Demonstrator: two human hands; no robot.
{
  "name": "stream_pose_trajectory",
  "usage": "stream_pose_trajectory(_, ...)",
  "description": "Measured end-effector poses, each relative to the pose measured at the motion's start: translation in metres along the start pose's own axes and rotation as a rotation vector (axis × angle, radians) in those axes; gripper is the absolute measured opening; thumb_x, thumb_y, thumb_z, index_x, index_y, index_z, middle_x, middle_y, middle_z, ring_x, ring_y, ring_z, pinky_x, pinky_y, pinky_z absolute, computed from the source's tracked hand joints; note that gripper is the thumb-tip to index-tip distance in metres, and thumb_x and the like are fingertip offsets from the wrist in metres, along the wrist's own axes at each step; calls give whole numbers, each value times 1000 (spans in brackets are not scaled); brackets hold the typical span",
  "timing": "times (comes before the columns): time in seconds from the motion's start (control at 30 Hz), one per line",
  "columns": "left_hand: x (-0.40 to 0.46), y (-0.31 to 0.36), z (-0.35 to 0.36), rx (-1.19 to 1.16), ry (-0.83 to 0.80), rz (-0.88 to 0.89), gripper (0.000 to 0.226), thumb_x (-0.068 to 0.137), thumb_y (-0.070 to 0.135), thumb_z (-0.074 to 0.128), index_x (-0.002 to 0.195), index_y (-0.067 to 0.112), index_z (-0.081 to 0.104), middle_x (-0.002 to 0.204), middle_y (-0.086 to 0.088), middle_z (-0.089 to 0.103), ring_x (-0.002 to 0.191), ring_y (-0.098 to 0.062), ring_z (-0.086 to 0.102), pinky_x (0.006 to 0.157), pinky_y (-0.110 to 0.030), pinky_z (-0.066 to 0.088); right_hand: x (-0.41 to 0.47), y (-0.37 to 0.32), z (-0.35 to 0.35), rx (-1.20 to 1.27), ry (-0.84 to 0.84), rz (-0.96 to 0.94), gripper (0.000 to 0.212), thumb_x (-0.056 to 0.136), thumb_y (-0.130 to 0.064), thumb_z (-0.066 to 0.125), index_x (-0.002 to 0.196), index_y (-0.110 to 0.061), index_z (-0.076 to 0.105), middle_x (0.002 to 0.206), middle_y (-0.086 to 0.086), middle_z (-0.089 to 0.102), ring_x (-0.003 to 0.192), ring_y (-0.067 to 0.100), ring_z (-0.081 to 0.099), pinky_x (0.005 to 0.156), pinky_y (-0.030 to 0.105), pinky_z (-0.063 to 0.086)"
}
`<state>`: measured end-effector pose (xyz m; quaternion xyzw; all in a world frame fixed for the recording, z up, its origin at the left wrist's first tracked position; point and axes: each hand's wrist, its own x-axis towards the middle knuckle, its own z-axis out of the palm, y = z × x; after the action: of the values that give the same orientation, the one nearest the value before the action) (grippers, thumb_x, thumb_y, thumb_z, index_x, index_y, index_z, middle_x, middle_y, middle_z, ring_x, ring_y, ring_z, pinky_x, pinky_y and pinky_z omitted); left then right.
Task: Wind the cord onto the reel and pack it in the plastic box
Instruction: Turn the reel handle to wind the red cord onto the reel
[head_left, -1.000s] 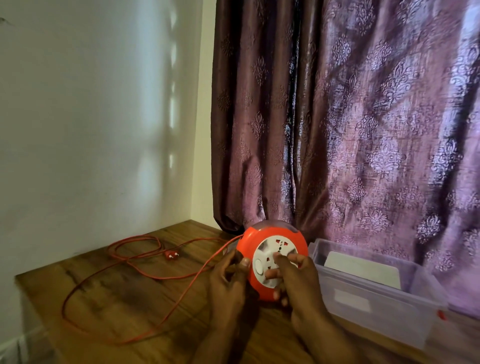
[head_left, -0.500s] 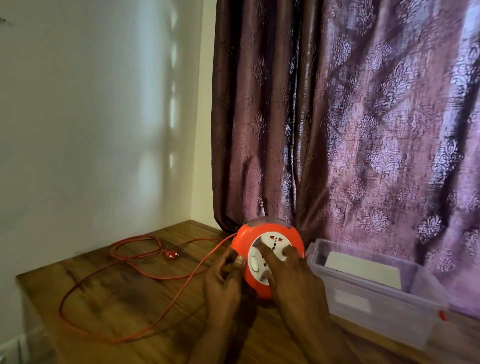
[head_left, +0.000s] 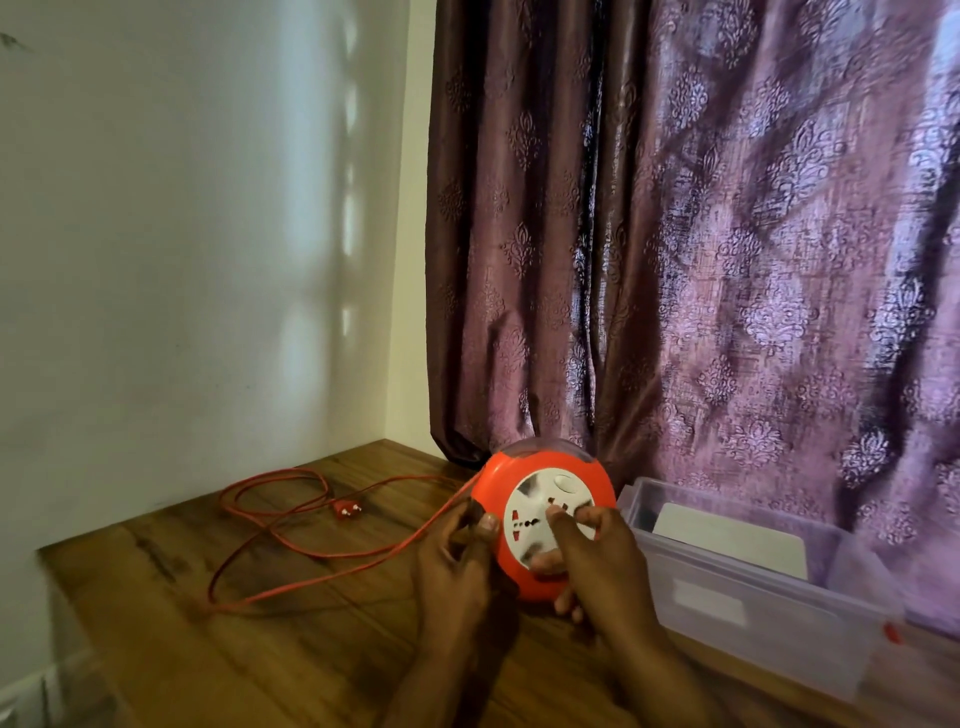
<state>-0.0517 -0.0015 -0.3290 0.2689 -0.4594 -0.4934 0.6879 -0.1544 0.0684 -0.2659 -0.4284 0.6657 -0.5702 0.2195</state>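
Reel (head_left: 545, 519) face rotated since earlier, both hands (head_left: 597, 561) on it.

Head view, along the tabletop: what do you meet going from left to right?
Loose loops of the orange cord → its plug → left hand → orange reel → clear plastic box.

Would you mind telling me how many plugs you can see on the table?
1. The plug lies on the wooden table left of the reel, at the loose cord's end. Nothing suggests another, though the hands hide some tabletop.
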Motion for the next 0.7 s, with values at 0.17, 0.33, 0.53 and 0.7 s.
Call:
stream_pose_trajectory(0.17,4,-1,-3,-32,39,1,41,79,50,75,114,31,78,114,-6,81,108,-35,77,92,-64,61,-8,2,-3,-605,164,-370,49,90,-45,52,132,-33,30,131,-2,52,111,28,58,85,37,48)
stream_pose_trajectory(0.33,1,2,-3,-60,32,-22,56,78,56,78,122,21,75,118,-8,80,110,-38,76,93,-63,61,-6,1,-1,-887,10,-502,62,94,-46,44,144,-49,7,147,0,27,126,28,45,93,41,49)
stream_pose_trajectory(0.53,3,-2,-3,-29,15,-37,36,77,50,75,110,34,77,113,1,82,107,-28,78,89,-57,64,-3,2,-1,-1012,-34,-512,64,97,-47,40,144,-53,-4,154,2,24,135,28,38,100,43,48)
stream_pose_trajectory(0.7,1,-4,-2,3,6,-9,46,83,46,80,123,25,75,122,-5,79,114,-32,74,97,-59,60,-5,8,-1,-854,71,-444,62,89,-64,41,142,-53,10,142,-2,46,124,25,51,94,40,49)
